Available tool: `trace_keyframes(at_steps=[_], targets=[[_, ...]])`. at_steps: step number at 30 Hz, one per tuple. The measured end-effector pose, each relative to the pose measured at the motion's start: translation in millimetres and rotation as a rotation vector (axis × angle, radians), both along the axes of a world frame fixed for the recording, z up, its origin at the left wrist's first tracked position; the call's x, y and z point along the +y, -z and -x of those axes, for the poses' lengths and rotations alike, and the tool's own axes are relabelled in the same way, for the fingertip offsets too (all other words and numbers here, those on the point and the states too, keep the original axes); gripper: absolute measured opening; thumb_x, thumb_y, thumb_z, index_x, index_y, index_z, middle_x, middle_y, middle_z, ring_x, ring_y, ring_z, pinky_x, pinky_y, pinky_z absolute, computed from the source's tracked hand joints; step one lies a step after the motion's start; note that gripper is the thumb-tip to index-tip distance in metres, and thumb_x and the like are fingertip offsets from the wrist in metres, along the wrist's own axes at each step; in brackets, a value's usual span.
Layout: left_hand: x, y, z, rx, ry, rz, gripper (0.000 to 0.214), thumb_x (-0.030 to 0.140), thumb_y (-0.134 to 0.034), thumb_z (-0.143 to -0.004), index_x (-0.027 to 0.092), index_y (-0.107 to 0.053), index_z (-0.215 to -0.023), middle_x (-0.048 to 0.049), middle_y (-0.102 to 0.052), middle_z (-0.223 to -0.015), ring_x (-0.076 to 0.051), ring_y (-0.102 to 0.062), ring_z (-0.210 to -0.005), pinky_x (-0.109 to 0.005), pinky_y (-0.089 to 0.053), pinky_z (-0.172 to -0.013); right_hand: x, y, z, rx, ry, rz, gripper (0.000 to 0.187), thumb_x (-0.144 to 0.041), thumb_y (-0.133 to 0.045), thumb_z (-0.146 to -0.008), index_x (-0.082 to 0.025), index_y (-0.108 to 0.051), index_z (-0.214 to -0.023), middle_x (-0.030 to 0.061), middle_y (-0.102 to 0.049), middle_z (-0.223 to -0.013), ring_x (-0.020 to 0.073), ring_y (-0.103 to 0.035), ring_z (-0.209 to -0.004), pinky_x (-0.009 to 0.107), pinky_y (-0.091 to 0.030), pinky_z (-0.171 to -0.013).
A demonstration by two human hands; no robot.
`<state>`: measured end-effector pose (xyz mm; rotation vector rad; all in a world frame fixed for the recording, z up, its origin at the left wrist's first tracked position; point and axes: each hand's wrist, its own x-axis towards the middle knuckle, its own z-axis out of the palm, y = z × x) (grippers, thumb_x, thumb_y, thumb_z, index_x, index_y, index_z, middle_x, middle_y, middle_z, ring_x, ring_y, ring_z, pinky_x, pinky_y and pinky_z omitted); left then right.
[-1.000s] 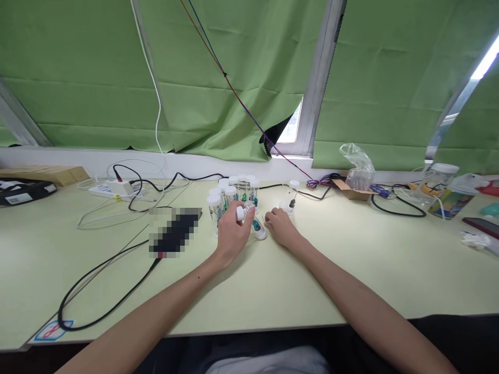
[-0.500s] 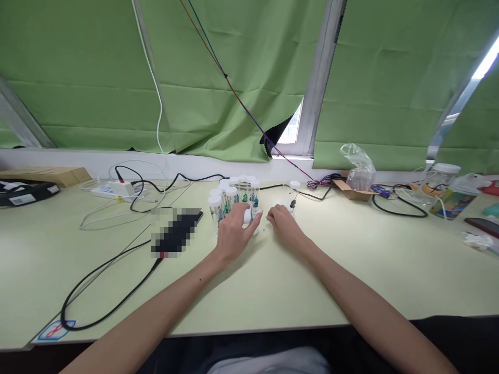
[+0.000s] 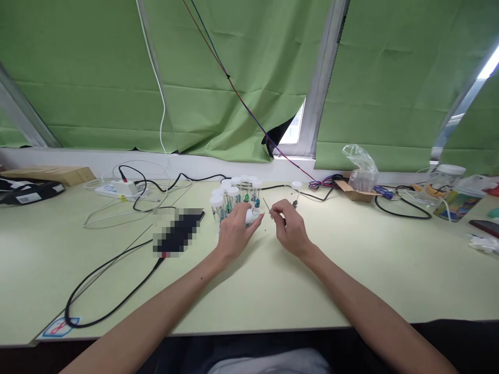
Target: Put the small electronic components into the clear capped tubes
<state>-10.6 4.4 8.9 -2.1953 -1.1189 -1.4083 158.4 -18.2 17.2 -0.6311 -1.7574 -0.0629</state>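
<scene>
Left back corner: a long brown cardboard box lies near the table's back edge, a black strap-like item with a white label in front of it.
Power point: a white plastic power strip rests near the back edge among tangled cables.
Dark device: a flat black rectangular device, partly pixelated, lies beside the table seam; a black cable loops from it towards the front edge.
Vial group: clear cylindrical vials with white caps stand upright, clustered towards the back edge; green and teal contents visible.
Left hand: the left hand is in front of the group, fingers and thumb clamped around a white round plastic cap; what lies beneath is hidden.
Right hand: the right hand has thumb and forefinger pinched together on a thin dark stick, tilted, its far end pointing towards the back edge.
Single vial: a lone clear vial with a white cap stands behind the right hand.
Right back area: a small brown carton near the back edge bears a clear plastic bag; further right stands a clear jar with a white lid.
</scene>
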Motion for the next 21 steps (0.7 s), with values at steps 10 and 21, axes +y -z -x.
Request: trace_keyframes(at_steps=[10,21], targets=[[-1.7,-1.4,0.7,-0.036,0.008,0.074,0.022,0.037,-0.057,-0.088,0.018,-0.055,-0.100,-0.0055,-0.067,-0.091,-0.015,-0.062,-0.071,-0.025,-0.042,-0.058,-6.4,-1.1,3.7,-0.062,-0.062,0.041,0.013,-0.015,-0.038,-0.098,-0.022,-0.046,-0.091,0.0038,-0.049,-0.081,0.0165,-0.048,-0.075,0.031,-0.043,-0.067],[-5.4,-0.5,-2.3,-0.004,0.116,0.012,0.017,0.032,-0.059,-0.088,0.019,-0.054,-0.098,-0.0046,-0.066,-0.089,-0.014,-0.061,-0.071,-0.023,-0.041,-0.058,-4.6,-0.7,4.9,-0.055,-0.013,0.031,0.013,-0.015,-0.040,-0.098,-0.022,-0.049,-0.092,0.0048,-0.052,-0.083,0.0172,-0.051,-0.078,0.032,-0.045,-0.070]])
